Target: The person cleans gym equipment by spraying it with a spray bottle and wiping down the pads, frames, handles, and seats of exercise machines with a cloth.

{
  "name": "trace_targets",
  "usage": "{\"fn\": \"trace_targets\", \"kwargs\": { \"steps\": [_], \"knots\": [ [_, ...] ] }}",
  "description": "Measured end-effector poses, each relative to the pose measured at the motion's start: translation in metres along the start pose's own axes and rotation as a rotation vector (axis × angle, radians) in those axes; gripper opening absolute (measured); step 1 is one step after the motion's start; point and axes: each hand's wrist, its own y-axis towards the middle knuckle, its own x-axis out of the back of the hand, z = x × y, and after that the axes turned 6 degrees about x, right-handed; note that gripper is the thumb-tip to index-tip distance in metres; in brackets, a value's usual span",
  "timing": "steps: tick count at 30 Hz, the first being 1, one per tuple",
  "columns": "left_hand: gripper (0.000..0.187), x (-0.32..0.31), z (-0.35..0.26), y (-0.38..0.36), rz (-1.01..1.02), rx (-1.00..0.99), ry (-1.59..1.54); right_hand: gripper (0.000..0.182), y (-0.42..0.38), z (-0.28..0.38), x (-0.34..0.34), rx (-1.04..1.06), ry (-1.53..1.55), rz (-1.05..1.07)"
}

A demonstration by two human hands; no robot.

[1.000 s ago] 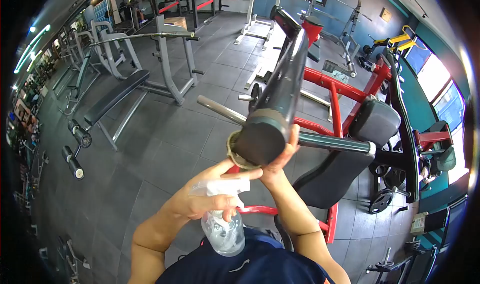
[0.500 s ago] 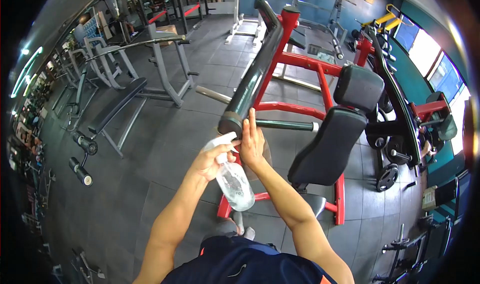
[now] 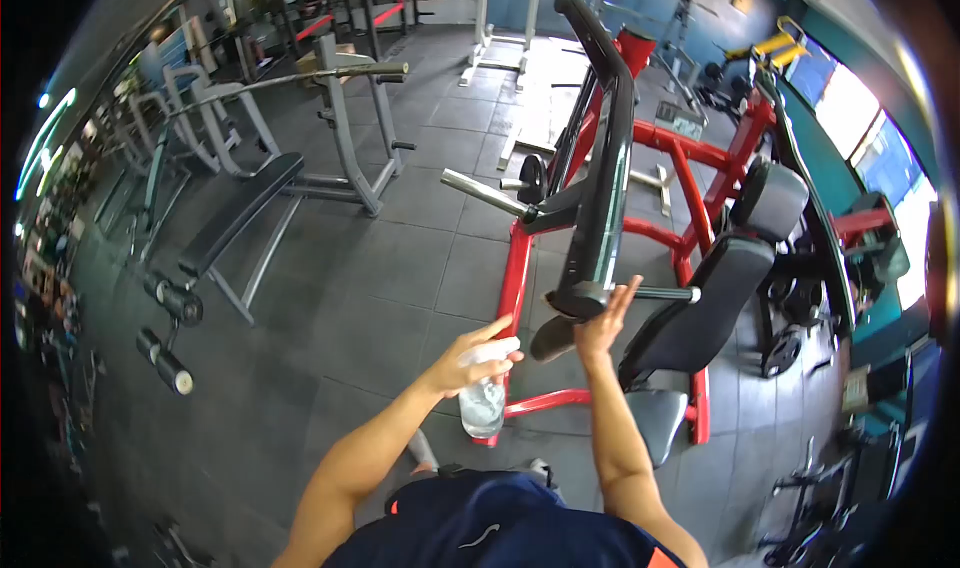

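Across the floor from me, the left hand holds a bottle by the neck, nearly upright, near a red post; the right hand, fingers straight, touches the bar's low end. I'd keep both wrists loose, nozzle clear of skin

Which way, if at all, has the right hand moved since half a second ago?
Yes: rightward in the view, closer to the machine's black backrest. The right hand remains left of it.

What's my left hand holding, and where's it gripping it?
Your left hand holds a clear spray bottle by the neck, around its white spray head.
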Motion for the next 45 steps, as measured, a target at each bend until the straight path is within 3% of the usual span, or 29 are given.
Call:
{"fn": "trace_targets", "kwargs": {
  "steps": [3, 5, 6, 9, 10, 11, 12, 13, 15, 17, 22, 23, 25, 30, 33, 37, 38, 41, 42, 43, 45],
  "knots": [
    [0.047, 0.074, -0.011, -0.068, -0.188, -0.027, 0.080, 0.117, -0.008, 0.034, 0.000, -0.181, -0.235, -0.051],
    [0.039, 0.123, -0.019, -0.111, -0.281, -0.081, 0.120, 0.108, -0.026, 0.059, -0.015, -0.347, -0.258, -0.082],
    [0.039, 0.143, -0.025, -0.128, -0.322, -0.080, 0.159, 0.085, -0.040, 0.075, -0.022, -0.395, -0.240, -0.107],
    [0.037, 0.196, -0.037, -0.159, -0.413, -0.079, 0.228, 0.057, -0.086, 0.115, -0.042, -0.450, -0.233, 0.030],
    [0.037, 0.213, -0.038, -0.162, -0.431, -0.080, 0.226, 0.041, -0.076, 0.148, -0.053, -0.579, -0.123, -0.024],
    [0.037, 0.227, -0.037, -0.162, -0.447, -0.084, 0.221, 0.034, -0.073, 0.161, -0.067, -0.577, -0.127, -0.064],
    [0.037, 0.244, -0.031, -0.158, -0.458, -0.098, 0.177, 0.029, -0.051, 0.182, -0.081, -0.785, 0.107, -0.188],
    [0.038, 0.257, -0.032, -0.152, -0.462, -0.090, 0.190, 0.026, -0.011, 0.207, -0.091, -0.847, 0.276, -0.316],
    [0.039, 0.271, -0.040, -0.134, -0.466, -0.046, 0.213, 0.029, 0.040, 0.207, -0.111, -0.736, 0.203, -0.283],
    [0.037, 0.279, -0.058, -0.111, -0.366, -0.037, 0.243, 0.025, 0.114, 0.214, -0.121, -0.539, 0.152, -0.249],
    [0.034, 0.290, -0.146, -0.027, -0.063, -0.183, 0.464, 0.028, 0.219, 0.212, -0.155, -0.446, 0.305, 0.015],
    [0.036, 0.288, -0.174, 0.000, 0.007, -0.396, 0.632, 0.033, 0.229, 0.211, -0.168, -0.438, 0.385, 0.080],
    [0.039, 0.285, -0.225, 0.038, 0.058, -0.533, 0.780, 0.039, 0.241, 0.210, -0.203, -0.367, 0.284, 0.214],
    [0.037, 0.310, -0.298, 0.137, 0.181, -0.335, 0.634, 0.034, 0.247, 0.195, -0.289, -0.402, 0.307, 0.372],
    [0.027, 0.327, -0.319, 0.182, 0.289, -0.211, 0.765, 0.039, 0.251, 0.171, -0.306, -0.374, 0.352, 0.396],
    [0.022, 0.330, -0.343, 0.254, 0.526, -0.045, 0.742, 0.044, 0.255, 0.123, -0.297, -0.703, 0.727, 0.701],
    [0.022, 0.329, -0.348, 0.276, 0.626, -0.059, 0.761, 0.046, 0.258, 0.113, -0.292, -0.743, 0.696, 0.724],
    [0.022, 0.308, -0.364, 0.339, 0.862, -0.078, 0.764, 0.045, 0.270, 0.098, -0.270, -0.759, 0.518, 0.523],
    [0.022, 0.299, -0.368, 0.359, 0.936, -0.095, 0.728, 0.041, 0.276, 0.094, -0.257, -0.716, 0.456, 0.525],
    [0.023, 0.289, -0.372, 0.379, 1.008, -0.112, 0.691, 0.039, 0.284, 0.086, -0.243, -0.761, 0.409, 0.681],
    [0.029, 0.260, -0.384, 0.419, 1.197, -0.071, 0.673, 0.031, 0.314, 0.083, -0.211, -0.669, 0.116, 0.658]
  ]
}}
